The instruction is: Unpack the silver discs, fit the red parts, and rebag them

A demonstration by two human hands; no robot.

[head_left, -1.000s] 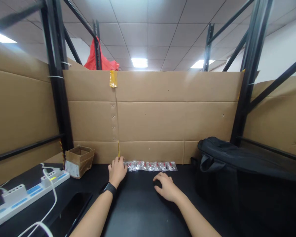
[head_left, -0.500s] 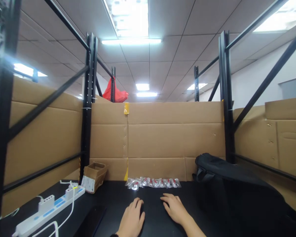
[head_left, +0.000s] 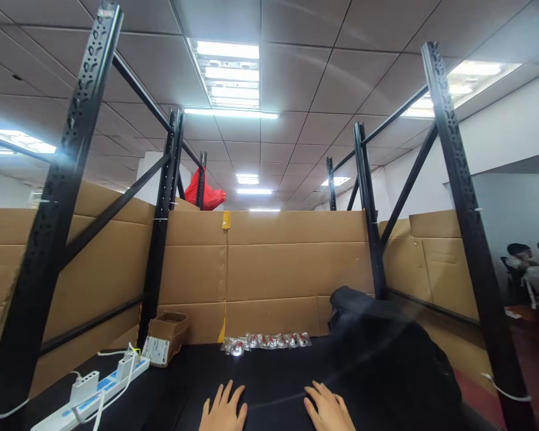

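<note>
- At the back edge of the black tabletop (head_left: 273,383), against the cardboard wall (head_left: 296,269), lies a row of small clear packets (head_left: 267,342) with red and silvery contents, end to end in one strip.
- They look light, thin and crinkly, probably slippery film over small hard parts. Whether they are joined cannot be told, so a pinch at one end of the strip or on a single packet's edge seems the safest hold.
- Well short of the packets, at the bottom edge of the view, the left hand (head_left: 223,411) lies flat on the tabletop with fingers spread, holding nothing.
- Beside it, the right hand (head_left: 329,409) rests palm down too, fingers loosely together, empty.
- Right of the packets sits a black soft bag (head_left: 386,353), bulky and slumped.
- To the left stand a small open cardboard box (head_left: 166,338) and a white power strip (head_left: 94,386) with its cable.
- Black metal rack posts (head_left: 161,221) frame the bay; far right, seated people are faintly visible.
</note>
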